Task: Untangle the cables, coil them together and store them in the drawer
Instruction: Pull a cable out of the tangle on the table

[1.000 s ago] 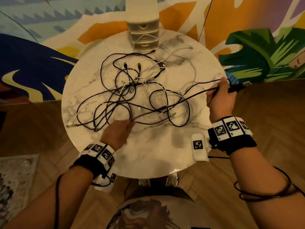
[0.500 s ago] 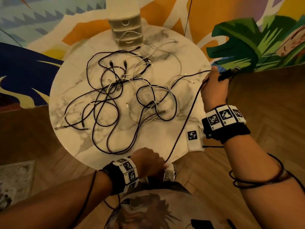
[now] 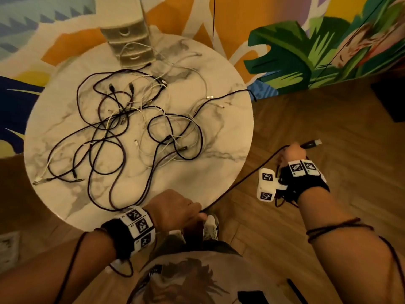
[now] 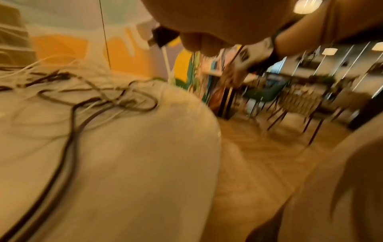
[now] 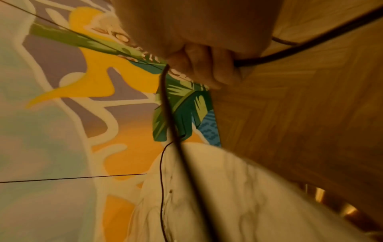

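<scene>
Stretching between both fists, the dark braided cable was gripped by the right hand near its plug and the left hand at the round marble table edge; slow, steady drawing was advised.

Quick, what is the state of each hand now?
Left hand: closed, gripping the dark braided cable.
Right hand: closed, gripping the same cable near its USB plug.
</scene>
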